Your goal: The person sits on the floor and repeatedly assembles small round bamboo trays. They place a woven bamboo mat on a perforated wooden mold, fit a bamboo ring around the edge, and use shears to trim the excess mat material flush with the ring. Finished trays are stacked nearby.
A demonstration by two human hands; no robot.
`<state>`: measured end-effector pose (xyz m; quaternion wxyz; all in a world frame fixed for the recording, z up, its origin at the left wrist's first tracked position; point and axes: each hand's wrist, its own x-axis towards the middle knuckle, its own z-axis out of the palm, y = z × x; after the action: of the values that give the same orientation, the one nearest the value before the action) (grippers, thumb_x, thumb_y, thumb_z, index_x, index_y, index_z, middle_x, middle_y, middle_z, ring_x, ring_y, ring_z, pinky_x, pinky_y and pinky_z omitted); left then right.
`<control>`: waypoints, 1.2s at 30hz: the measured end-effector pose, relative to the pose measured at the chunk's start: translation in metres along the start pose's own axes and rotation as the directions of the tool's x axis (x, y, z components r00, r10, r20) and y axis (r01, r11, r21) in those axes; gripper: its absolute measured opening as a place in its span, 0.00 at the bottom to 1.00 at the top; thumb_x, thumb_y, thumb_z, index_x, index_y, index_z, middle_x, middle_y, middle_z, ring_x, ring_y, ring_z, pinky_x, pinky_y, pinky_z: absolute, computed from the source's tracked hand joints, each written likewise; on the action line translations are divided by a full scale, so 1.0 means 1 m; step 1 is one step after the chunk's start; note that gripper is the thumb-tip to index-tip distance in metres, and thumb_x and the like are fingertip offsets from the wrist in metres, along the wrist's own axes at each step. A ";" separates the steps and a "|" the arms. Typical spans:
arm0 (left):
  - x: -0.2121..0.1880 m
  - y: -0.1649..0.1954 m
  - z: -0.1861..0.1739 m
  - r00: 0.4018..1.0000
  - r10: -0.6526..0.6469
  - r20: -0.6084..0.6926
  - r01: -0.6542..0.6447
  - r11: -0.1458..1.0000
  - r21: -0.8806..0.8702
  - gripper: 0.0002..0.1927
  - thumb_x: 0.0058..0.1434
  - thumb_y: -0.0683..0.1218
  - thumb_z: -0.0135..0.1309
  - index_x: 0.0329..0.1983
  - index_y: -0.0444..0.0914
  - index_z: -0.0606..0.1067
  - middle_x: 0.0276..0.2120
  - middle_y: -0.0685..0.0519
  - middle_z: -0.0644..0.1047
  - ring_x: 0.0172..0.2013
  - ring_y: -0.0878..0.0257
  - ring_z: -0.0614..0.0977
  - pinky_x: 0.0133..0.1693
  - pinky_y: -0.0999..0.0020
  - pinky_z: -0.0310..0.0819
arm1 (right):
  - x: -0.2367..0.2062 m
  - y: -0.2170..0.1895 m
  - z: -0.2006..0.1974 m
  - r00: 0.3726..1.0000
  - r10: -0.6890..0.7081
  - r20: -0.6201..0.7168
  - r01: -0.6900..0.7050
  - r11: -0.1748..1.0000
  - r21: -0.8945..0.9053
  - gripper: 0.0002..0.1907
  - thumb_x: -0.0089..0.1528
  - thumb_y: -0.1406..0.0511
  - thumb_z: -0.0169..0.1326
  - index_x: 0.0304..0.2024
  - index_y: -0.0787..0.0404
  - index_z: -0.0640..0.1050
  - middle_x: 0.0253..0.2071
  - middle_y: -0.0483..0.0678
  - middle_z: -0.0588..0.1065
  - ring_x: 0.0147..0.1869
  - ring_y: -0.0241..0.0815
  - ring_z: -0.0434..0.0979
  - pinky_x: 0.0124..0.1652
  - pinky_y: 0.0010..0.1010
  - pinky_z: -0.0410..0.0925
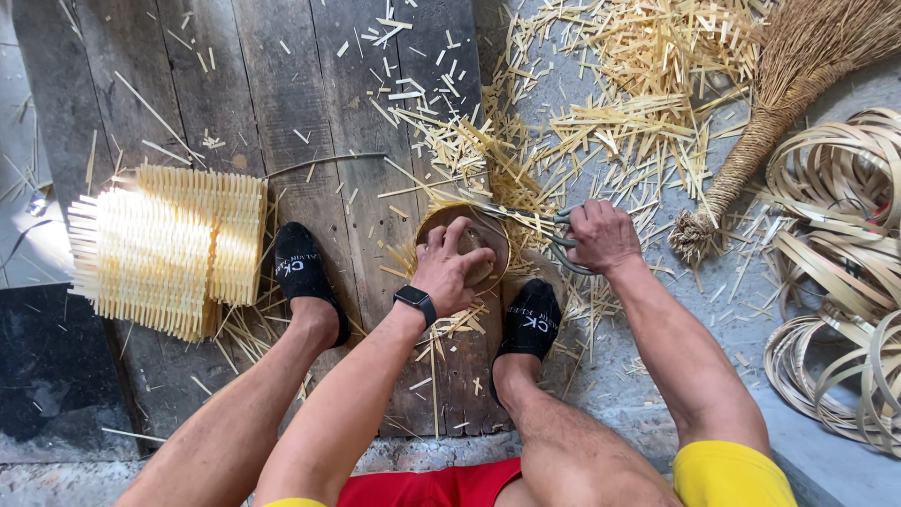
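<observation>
My left hand (450, 268), with a dark watch on the wrist, presses down on a small round bamboo piece (488, 237) with a hoop rim that lies on the wooden boards between my feet. My right hand (601, 235) grips the handles of metal shears (540, 225), whose blades reach left over the hoop's far rim. Short bamboo slats stick out around the round piece.
A stack of woven bamboo-slat pieces (164, 249) stands at the left. Cut bamboo offcuts (610, 103) litter the boards and concrete beyond. A straw broom (779, 103) and coiled bamboo strips (835, 263) lie at the right. My feet wear black socks (300, 272).
</observation>
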<state>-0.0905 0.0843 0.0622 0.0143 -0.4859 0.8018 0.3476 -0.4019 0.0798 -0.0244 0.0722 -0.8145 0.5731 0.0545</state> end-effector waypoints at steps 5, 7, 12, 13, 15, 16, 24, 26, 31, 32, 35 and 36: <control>0.007 -0.006 -0.005 0.992 0.087 0.096 -0.095 0.992 0.085 0.35 0.37 0.44 0.71 0.51 0.60 0.79 0.68 0.51 0.57 0.65 0.42 0.60 0.54 0.40 0.63 | 0.021 -0.021 0.008 0.980 -0.036 -0.194 0.027 0.998 -0.051 0.17 0.44 0.57 0.59 0.24 0.62 0.72 0.24 0.49 0.67 0.26 0.42 0.67 0.25 0.32 0.67; 0.005 -0.013 -0.007 0.975 0.222 0.014 -0.223 0.971 0.086 0.30 0.43 0.50 0.74 0.51 0.61 0.77 0.68 0.50 0.58 0.67 0.41 0.60 0.55 0.38 0.62 | 0.019 -0.023 0.014 0.994 -0.017 -0.111 0.011 0.998 -0.058 0.10 0.47 0.62 0.56 0.25 0.60 0.72 0.24 0.47 0.67 0.27 0.39 0.68 0.25 0.31 0.68; -0.005 0.000 0.017 0.898 -0.001 -0.441 -0.054 0.992 -0.111 0.60 0.31 0.54 0.74 0.69 0.43 0.57 0.64 0.31 0.55 0.65 0.29 0.57 0.61 0.31 0.56 | -0.004 0.004 0.010 1.000 0.020 0.025 -0.018 0.998 -0.064 0.04 0.55 0.65 0.52 0.28 0.58 0.71 0.27 0.47 0.67 0.29 0.36 0.68 0.25 0.32 0.67; -0.007 0.008 0.026 0.853 -0.182 -0.488 0.077 0.971 -0.227 0.60 0.37 0.52 0.73 0.72 0.40 0.52 0.64 0.32 0.57 0.65 0.31 0.59 0.62 0.36 0.57 | -0.006 0.003 0.008 0.999 0.006 -0.032 -0.008 0.999 -0.052 0.06 0.53 0.63 0.53 0.27 0.59 0.71 0.27 0.48 0.68 0.28 0.38 0.68 0.24 0.33 0.67; -0.006 0.015 0.037 0.802 -0.360 -0.476 0.205 0.915 -0.347 0.60 0.45 0.50 0.70 0.76 0.35 0.47 0.64 0.34 0.60 0.63 0.35 0.64 0.64 0.42 0.60 | -0.004 -0.002 0.002 0.989 -0.022 -0.146 0.017 0.999 -0.033 0.11 0.49 0.60 0.56 0.26 0.61 0.72 0.26 0.51 0.69 0.27 0.41 0.69 0.23 0.34 0.67; -0.007 0.018 0.041 0.821 -0.367 -0.437 0.221 0.910 -0.349 0.60 0.47 0.49 0.69 0.77 0.34 0.47 0.64 0.36 0.62 0.61 0.36 0.65 0.64 0.45 0.61 | -0.001 -0.008 0.001 0.987 -0.021 -0.159 0.015 0.999 -0.039 0.15 0.48 0.57 0.57 0.25 0.61 0.72 0.25 0.51 0.69 0.27 0.42 0.69 0.23 0.35 0.68; -0.002 0.002 0.027 0.905 -0.282 -0.318 0.208 0.946 -0.248 0.57 0.43 0.44 0.65 0.76 0.39 0.50 0.62 0.38 0.65 0.58 0.36 0.68 0.60 0.48 0.66 | -0.004 -0.005 0.004 0.975 0.095 0.199 -0.091 0.995 -0.032 0.07 0.64 0.62 0.52 0.33 0.57 0.71 0.32 0.46 0.68 0.33 0.38 0.69 0.30 0.32 0.66; -0.002 -0.001 0.024 0.929 -0.219 -0.298 0.149 0.959 -0.240 0.56 0.42 0.42 0.64 0.76 0.40 0.52 0.61 0.39 0.67 0.57 0.37 0.69 0.61 0.48 0.66 | -0.008 -0.001 0.003 0.999 0.046 0.008 -0.046 0.999 0.006 0.10 0.55 0.61 0.56 0.32 0.58 0.71 0.32 0.48 0.68 0.35 0.40 0.68 0.33 0.33 0.65; -0.002 -0.007 0.017 0.951 -0.141 -0.274 0.081 0.972 -0.220 0.57 0.40 0.41 0.64 0.75 0.41 0.52 0.62 0.39 0.67 0.58 0.36 0.68 0.62 0.47 0.66 | 0.009 -0.023 0.012 0.993 0.008 -0.116 -0.020 0.995 -0.099 0.18 0.47 0.55 0.59 0.26 0.62 0.71 0.26 0.49 0.69 0.28 0.42 0.67 0.28 0.33 0.66; -0.003 -0.007 0.015 0.960 -0.117 -0.256 0.063 0.976 -0.207 0.57 0.40 0.40 0.63 0.75 0.41 0.52 0.62 0.39 0.67 0.59 0.36 0.67 0.63 0.47 0.65 | 0.013 -0.028 0.014 0.996 0.013 -0.093 -0.024 0.994 -0.110 0.13 0.47 0.60 0.57 0.27 0.61 0.71 0.27 0.48 0.69 0.29 0.41 0.66 0.29 0.32 0.66; -0.002 -0.002 0.011 0.950 -0.187 -0.251 0.167 0.981 -0.101 0.56 0.38 0.41 0.63 0.74 0.49 0.56 0.66 0.38 0.60 0.62 0.35 0.64 0.64 0.45 0.63 | 0.011 -0.023 0.021 0.995 0.048 0.092 -0.039 0.995 -0.093 0.02 0.56 0.67 0.50 0.31 0.58 0.71 0.29 0.47 0.69 0.30 0.38 0.66 0.29 0.30 0.64; -0.002 0.002 0.012 0.925 -0.259 -0.278 0.226 0.963 -0.147 0.54 0.38 0.43 0.65 0.72 0.52 0.59 0.66 0.36 0.58 0.63 0.33 0.61 0.63 0.44 0.61 | 0.007 -0.018 0.021 0.983 0.058 0.174 -0.045 0.996 -0.081 0.02 0.61 0.68 0.48 0.33 0.58 0.70 0.30 0.47 0.68 0.30 0.37 0.66 0.28 0.30 0.64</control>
<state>-0.0952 0.0933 0.0552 -0.0900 -0.6279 0.7077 0.3112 -0.3829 0.0827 -0.0449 0.0898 -0.7934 0.5829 0.1502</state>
